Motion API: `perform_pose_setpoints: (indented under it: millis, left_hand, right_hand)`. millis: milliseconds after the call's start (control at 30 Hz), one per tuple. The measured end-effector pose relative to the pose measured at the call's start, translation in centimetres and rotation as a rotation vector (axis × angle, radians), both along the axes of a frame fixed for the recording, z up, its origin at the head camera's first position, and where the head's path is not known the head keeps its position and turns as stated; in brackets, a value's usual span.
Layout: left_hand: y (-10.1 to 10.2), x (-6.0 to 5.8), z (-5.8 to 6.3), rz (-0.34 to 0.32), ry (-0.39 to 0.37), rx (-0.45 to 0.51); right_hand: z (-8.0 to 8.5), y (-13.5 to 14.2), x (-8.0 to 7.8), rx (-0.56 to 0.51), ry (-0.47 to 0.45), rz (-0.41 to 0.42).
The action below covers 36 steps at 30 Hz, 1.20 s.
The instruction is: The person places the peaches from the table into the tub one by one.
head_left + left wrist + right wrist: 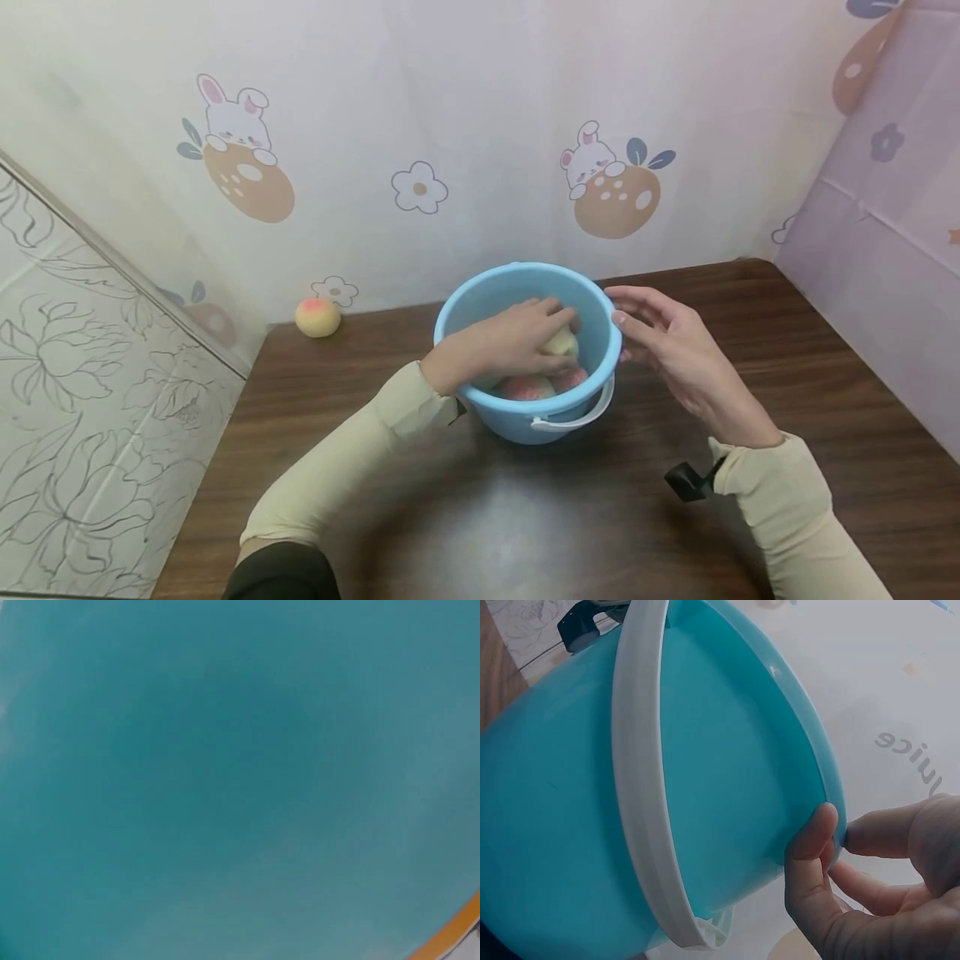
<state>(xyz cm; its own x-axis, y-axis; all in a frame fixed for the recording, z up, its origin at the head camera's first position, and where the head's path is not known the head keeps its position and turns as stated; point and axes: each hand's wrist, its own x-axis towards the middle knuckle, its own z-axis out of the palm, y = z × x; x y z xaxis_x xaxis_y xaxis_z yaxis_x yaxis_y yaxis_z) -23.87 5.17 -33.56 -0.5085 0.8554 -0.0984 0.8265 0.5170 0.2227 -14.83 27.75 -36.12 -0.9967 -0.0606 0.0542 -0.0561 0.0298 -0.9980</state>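
A light blue bucket (513, 427) stands on the table, its white handle (581, 422) hanging down at the front. My left hand (513, 337) reaches in over the left rim, fingers curled round a pale yellow-green peach (562, 344). Beneath it in the bucket lie pinkish peaches (527, 387), partly hidden by the hand. My right hand (678, 354) pinches the bucket's right rim; in the right wrist view thumb and fingers (812, 832) sit on both sides of that edge. The bucket's blue wall (225, 765) fills nearly the whole left wrist view.
A yellow peach with a pink top (318, 318) sits at the table's back left corner. The dark wooden table (360, 375) meets a curtain with rabbit prints (495, 125) at the back. A floral-patterned panel (90, 417) borders the left side.
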Motion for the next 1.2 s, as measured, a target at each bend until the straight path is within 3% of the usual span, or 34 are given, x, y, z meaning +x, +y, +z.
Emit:
perform_pose_setpoints:
  millis: [567,867,1200]
  left_hand:
    - [-0.7,0.3,0.8,-0.007,0.046,0.023]
    - [-1.5,0.2,1.6,0.029,0.065,0.072]
    - [-2.9,-0.5,2.2,0.029,0.164,0.138]
  right_hand:
    - [0.0,0.1,0.1,0.0,-0.012,-0.005]
    - [0.0,0.0,0.1,-0.007,-0.007,-0.003]
    - [0.1,-0.1,0.2,0.017,-0.027,-0.018]
